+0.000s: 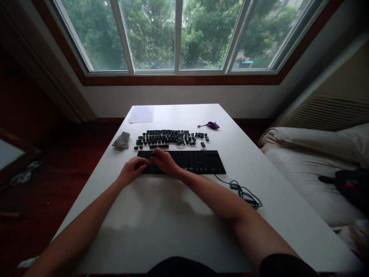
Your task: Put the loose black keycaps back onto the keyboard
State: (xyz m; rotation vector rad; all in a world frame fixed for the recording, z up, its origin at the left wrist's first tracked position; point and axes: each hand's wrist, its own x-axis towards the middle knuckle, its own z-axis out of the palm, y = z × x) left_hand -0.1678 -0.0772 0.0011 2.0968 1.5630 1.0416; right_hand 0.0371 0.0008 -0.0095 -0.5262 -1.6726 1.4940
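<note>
A black keyboard (pixel 198 161) lies flat on the white table in front of me. At its left end, my left hand (pixel 131 170) is closed over the edge, thumb and fingers gripping the corner. My right hand (pixel 163 160) is over the keyboard's left part, fingertips pinched close to the left hand's fingers. What sits in that pinch is too small and too covered to make out. Just behind the keyboard, loose black keycaps (pixel 164 138) are spread in rows, with a long spacebar cap (pixel 159 146) nearest the board.
A crumpled grey cloth (pixel 121 141) lies left of the keycaps. A purple dustpan-like item and brush (pixel 212 125) are at the back right, a paper sheet (pixel 141 114) at the back left. The coiled cable (pixel 245 194) rests right of the keyboard. A bed (pixel 302 165) stands beside the table (pixel 161 231).
</note>
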